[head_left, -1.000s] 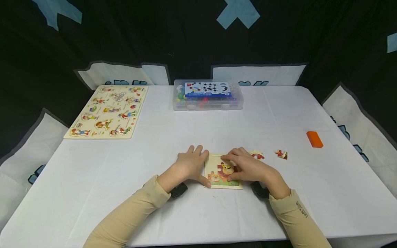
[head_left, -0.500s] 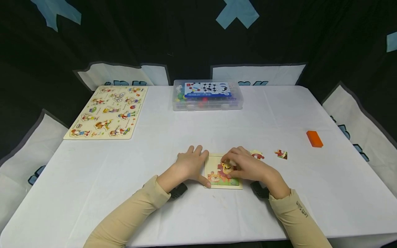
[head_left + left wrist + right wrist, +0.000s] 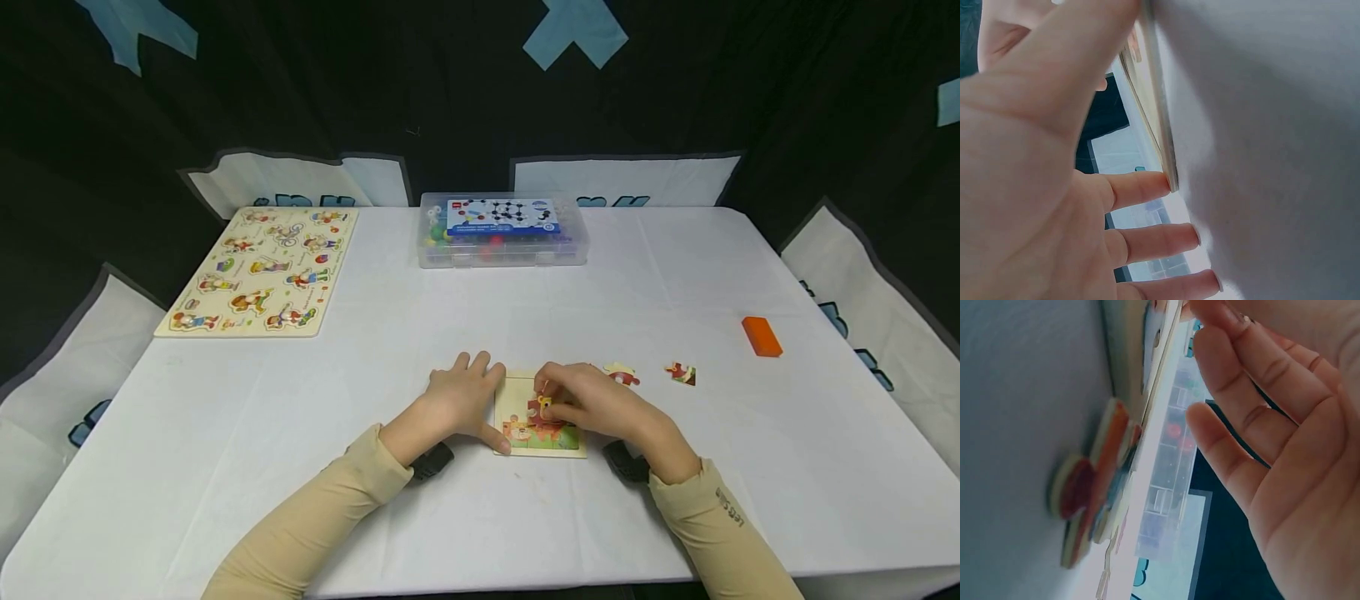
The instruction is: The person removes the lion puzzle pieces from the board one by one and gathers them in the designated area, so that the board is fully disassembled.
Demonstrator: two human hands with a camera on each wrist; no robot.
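Note:
A small wooden jigsaw board (image 3: 519,386) lies in front of me, with bear-picture pieces in its lower part. My left hand (image 3: 465,402) rests along its left edge, fingers spread; in the left wrist view the straight index finger (image 3: 1141,187) touches the board's corner. My right hand (image 3: 600,402) is over the board's right side, thumb and fingertips pinching a puzzle piece with a bear's face (image 3: 545,403), which the fingers partly cover. Just beyond that hand lies a cream-and-red puzzle piece (image 3: 621,374). Farther right is a red-and-green puzzle piece (image 3: 681,373).
At the back left lies a large wooden peg puzzle (image 3: 258,271) with figures. A clear plastic case (image 3: 502,250) of coloured parts stands at the back middle. An orange block (image 3: 761,337) sits on the right of the white-covered table (image 3: 405,533).
My right thumb and fingertips have drawn closer together over the bear's face, and that piece has shifted slightly left. My left hand has stayed at the board's edge.

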